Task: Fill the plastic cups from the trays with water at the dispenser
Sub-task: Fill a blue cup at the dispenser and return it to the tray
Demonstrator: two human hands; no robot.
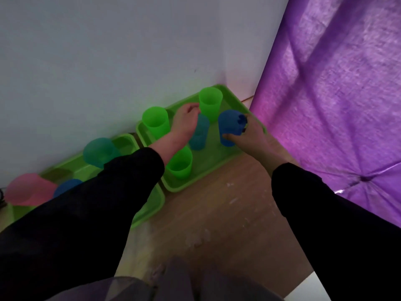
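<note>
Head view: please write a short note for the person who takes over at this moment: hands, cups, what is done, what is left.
Right hand grips the dark blue plastic cup at the right green plastic tray.
Left hand is over the teal-blue plastic cup on that tray; grip cannot be told.
Three bright green plastic cups stand there too.
The left green plastic tray holds a teal cup, a pink cup and a blue cup.
Done: whether any cup holds water cannot be told. Left: fill the cups; the dispenser is not in view.
</note>
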